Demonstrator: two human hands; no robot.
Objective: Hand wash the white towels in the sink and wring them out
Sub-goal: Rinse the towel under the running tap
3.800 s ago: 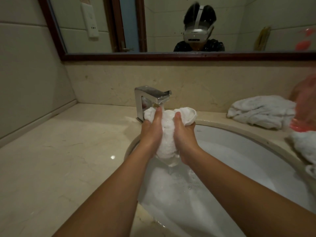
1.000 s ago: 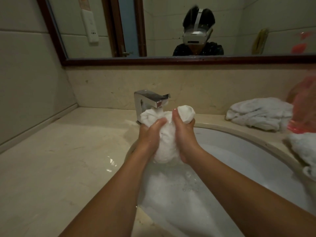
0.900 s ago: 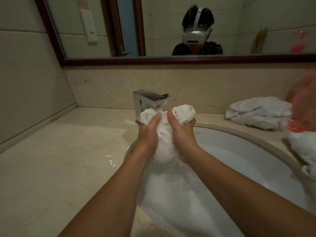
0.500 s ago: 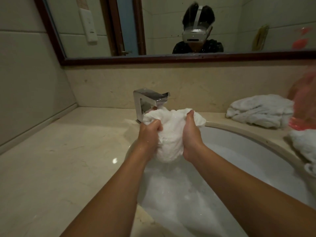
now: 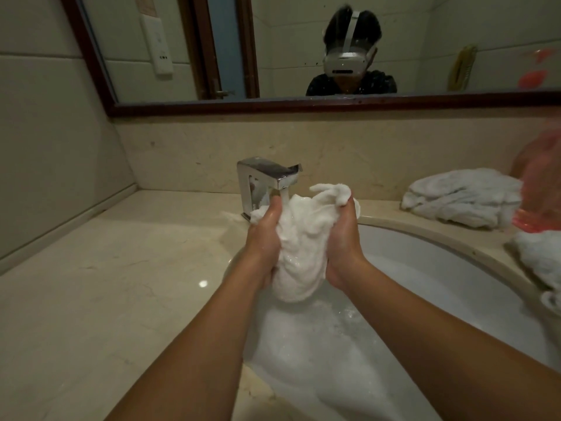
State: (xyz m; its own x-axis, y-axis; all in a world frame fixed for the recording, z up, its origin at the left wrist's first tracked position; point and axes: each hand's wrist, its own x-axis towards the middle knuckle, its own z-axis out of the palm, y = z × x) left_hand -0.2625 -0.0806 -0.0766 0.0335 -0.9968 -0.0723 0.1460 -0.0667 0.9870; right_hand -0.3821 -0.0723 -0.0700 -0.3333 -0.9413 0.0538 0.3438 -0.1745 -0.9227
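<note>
Hanging roughly vertical, towel (image 5: 300, 247) gripped between left hand (image 5: 263, 235) and right hand (image 5: 343, 238).

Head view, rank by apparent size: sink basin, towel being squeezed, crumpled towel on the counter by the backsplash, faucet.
1. Sink basin, clearly largest.
2-3. Held towel and counter towel: similar; the held one is nearer the camera, so unranked.
4. Faucet, smallest.

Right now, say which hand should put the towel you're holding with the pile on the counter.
Right, probably. The right hand grips the towel on the side nearer the pile; the left hand would cross over.
</note>
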